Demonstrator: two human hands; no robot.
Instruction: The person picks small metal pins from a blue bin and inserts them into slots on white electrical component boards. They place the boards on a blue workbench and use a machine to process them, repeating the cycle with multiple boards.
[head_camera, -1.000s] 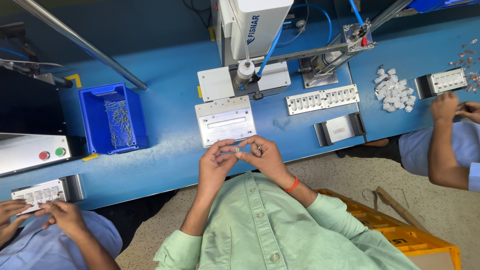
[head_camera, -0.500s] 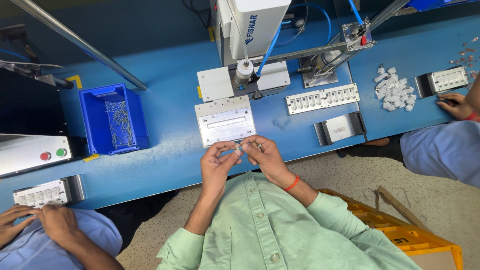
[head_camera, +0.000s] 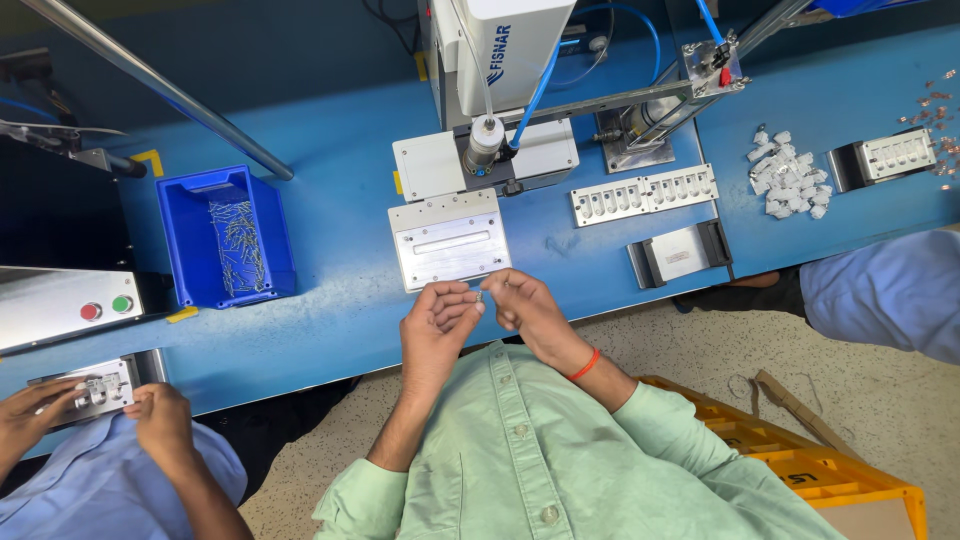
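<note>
Blue bench (head_camera: 330, 330) carried a blue bin (head_camera: 190, 240) of pins at left while left hand (head_camera: 436, 325) and right hand (head_camera: 522, 305), unmoved since earlier, pinched a small metal part (head_camera: 482, 296) beside the grey fixture plate (head_camera: 449, 240).

Two bare forearms in pale green sleeves rise from the chest, the left hand (head_camera: 438, 318) and right hand (head_camera: 520, 305) meeting close together with fingers (head_camera: 462, 300) curled inward, fingertips nearly touching, pinching something tiny between them.
</note>
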